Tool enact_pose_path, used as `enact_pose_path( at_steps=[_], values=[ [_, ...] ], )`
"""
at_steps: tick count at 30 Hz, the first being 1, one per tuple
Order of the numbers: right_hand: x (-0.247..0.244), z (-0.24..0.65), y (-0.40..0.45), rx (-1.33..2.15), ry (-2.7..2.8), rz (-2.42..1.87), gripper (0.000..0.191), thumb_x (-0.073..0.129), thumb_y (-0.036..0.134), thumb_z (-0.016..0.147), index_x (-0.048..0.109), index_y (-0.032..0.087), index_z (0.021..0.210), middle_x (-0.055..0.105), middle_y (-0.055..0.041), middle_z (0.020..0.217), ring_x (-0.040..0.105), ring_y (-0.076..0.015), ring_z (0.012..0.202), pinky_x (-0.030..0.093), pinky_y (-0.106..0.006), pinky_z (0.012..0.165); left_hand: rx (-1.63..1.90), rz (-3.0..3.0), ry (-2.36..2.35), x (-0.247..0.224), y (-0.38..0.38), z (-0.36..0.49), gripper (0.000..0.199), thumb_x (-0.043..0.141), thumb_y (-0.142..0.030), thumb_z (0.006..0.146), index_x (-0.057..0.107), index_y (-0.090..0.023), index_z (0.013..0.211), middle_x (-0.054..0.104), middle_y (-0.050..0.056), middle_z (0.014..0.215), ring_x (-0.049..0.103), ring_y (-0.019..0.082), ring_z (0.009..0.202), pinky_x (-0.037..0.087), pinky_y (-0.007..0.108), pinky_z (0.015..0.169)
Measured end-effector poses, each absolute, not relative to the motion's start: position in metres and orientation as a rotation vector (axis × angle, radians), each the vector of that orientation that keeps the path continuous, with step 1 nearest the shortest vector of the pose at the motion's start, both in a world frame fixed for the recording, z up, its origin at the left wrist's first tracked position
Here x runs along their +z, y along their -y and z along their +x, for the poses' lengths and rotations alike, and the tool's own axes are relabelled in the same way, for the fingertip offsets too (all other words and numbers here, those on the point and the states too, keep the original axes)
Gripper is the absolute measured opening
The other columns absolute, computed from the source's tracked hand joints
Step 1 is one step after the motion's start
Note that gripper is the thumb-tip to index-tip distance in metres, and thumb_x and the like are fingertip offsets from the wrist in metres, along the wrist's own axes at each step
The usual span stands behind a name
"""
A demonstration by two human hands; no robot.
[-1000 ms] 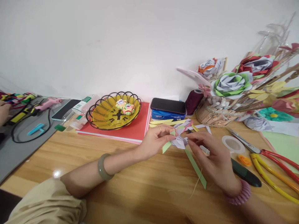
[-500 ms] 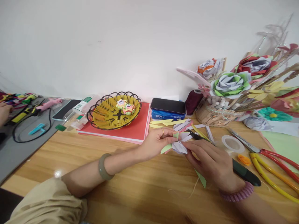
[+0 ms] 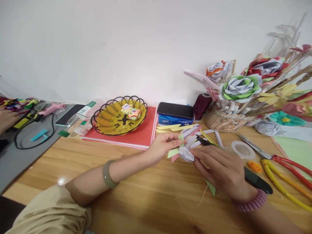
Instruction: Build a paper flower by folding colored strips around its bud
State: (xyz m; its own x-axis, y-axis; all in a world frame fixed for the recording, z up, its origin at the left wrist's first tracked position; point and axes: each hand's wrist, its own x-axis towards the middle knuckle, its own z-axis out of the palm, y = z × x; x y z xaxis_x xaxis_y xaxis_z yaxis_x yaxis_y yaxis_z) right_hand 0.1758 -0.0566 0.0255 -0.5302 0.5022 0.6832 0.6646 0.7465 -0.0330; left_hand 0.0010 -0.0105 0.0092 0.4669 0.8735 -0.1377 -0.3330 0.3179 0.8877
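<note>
A small folded paper piece (image 3: 186, 154), white with green and pink strip ends, is held between both hands above the wooden table. My left hand (image 3: 162, 147), with a ring and a green bangle on its arm, pinches the green strip at its upper left. My right hand (image 3: 223, 167) has thumb and forefinger closed on the white right side. Under the right hand lies a dark-handled tool (image 3: 257, 180), its middle hidden. Behind the hands are loose yellow and lilac paper strips (image 3: 179, 127). A green strip (image 3: 211, 188) lies below the right palm.
A yellow basket (image 3: 109, 121) with small paper flowers rests on red paper (image 3: 147, 130). A phone (image 3: 175, 110) tops a blue pack. Scissors (image 3: 264, 154), tape (image 3: 242, 149), yellow-handled pliers (image 3: 275, 180) and a flower vase (image 3: 221, 118) stand right. Another person's hand (image 3: 7, 119) is far left.
The paper piece has turned slightly between my fingers, and more of its green and pink ends shows. My right hand has shifted slightly right. The other person's hand has moved a little to the right.
</note>
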Motion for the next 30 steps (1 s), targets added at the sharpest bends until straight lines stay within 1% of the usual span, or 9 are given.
enact_pose_path(
  at_steps=[5,9,11,14,17,20,25,28,30],
  values=[
    [0.027,0.170,0.059,0.011,2.129,-0.975,0.016,0.054,0.015,0.078,0.061,0.026,0.086,0.069,-0.0023,0.070,0.065,-0.0180,0.062,0.051,-0.030,0.054,0.846,0.868,-0.698,0.012,0.010,0.001,0.029,0.077,-0.033,0.054,0.065,-0.010,0.066,0.063,0.001,0.061,0.054,0.008,0.057,0.040,0.020,0.058],
    [0.026,0.170,0.060,0.334,1.927,-1.101,0.009,0.053,0.021,0.080,0.061,0.026,0.080,0.067,-0.0021,0.072,0.063,-0.0190,0.065,0.050,-0.031,0.057,0.751,0.804,-0.673,0.012,0.006,-0.003,0.028,0.077,-0.030,0.055,0.065,-0.010,0.070,0.063,0.003,0.065,0.056,0.010,0.060,0.041,0.021,0.059],
    [0.024,0.171,0.057,0.453,1.748,-1.193,0.010,0.051,0.025,0.083,0.060,0.024,0.084,0.066,-0.0029,0.078,0.062,-0.0191,0.072,0.050,-0.031,0.062,0.704,0.761,-0.641,0.011,0.004,-0.006,0.030,0.077,-0.030,0.056,0.065,-0.010,0.074,0.064,0.005,0.071,0.058,0.012,0.064,0.043,0.023,0.062],
    [0.022,0.171,0.051,0.729,1.576,-1.254,0.023,0.051,0.034,0.084,0.057,0.024,0.103,0.065,-0.0052,0.098,0.061,-0.0208,0.089,0.051,-0.033,0.074,0.651,0.718,-0.569,0.010,0.003,-0.008,0.030,0.077,-0.028,0.055,0.064,-0.012,0.077,0.065,0.006,0.080,0.060,0.014,0.073,0.044,0.025,0.069],
    [0.023,0.168,0.048,0.987,1.595,-1.272,0.027,0.054,0.039,0.081,0.060,0.022,0.102,0.066,-0.0059,0.099,0.062,-0.0214,0.088,0.051,-0.034,0.075,0.638,0.730,-0.556,0.009,0.003,-0.008,0.029,0.078,-0.025,0.054,0.062,-0.012,0.075,0.063,0.002,0.074,0.059,0.010,0.069,0.041,0.021,0.068],
    [0.024,0.166,0.048,1.018,1.582,-1.304,0.025,0.060,0.039,0.077,0.064,0.021,0.094,0.067,-0.0057,0.093,0.063,-0.0211,0.083,0.052,-0.032,0.069,0.663,0.811,-0.589,0.010,0.004,-0.006,0.029,0.077,-0.025,0.055,0.060,-0.012,0.074,0.059,0.000,0.067,0.055,0.008,0.064,0.039,0.020,0.065],
    [0.025,0.166,0.050,0.984,1.479,-1.355,0.021,0.066,0.038,0.071,0.064,0.022,0.084,0.067,-0.0039,0.083,0.062,-0.0183,0.072,0.050,-0.027,0.061,0.830,1.001,-0.710,0.007,0.006,-0.002,0.030,0.066,-0.015,0.062,0.052,-0.015,0.088,0.059,0.001,0.076,0.056,0.011,0.070,0.041,0.026,0.069],
    [0.024,0.166,0.050,0.937,1.414,-1.386,0.020,0.066,0.039,0.071,0.061,0.021,0.080,0.065,-0.0029,0.077,0.060,-0.0162,0.065,0.049,-0.026,0.057,1.036,1.170,-0.785,0.006,0.009,-0.003,0.021,0.054,-0.007,0.065,0.047,-0.016,0.083,0.057,0.001,0.077,0.056,0.014,0.078,0.042,0.029,0.075],
    [0.023,0.167,0.050,0.878,1.371,-1.419,0.021,0.064,0.039,0.072,0.059,0.020,0.078,0.063,-0.0022,0.073,0.059,-0.0155,0.062,0.048,-0.025,0.055,1.100,1.327,-0.790,0.007,0.013,-0.005,0.017,0.048,-0.006,0.066,0.047,-0.017,0.079,0.056,0.002,0.082,0.056,0.015,0.085,0.041,0.032,0.082]
  ],
)
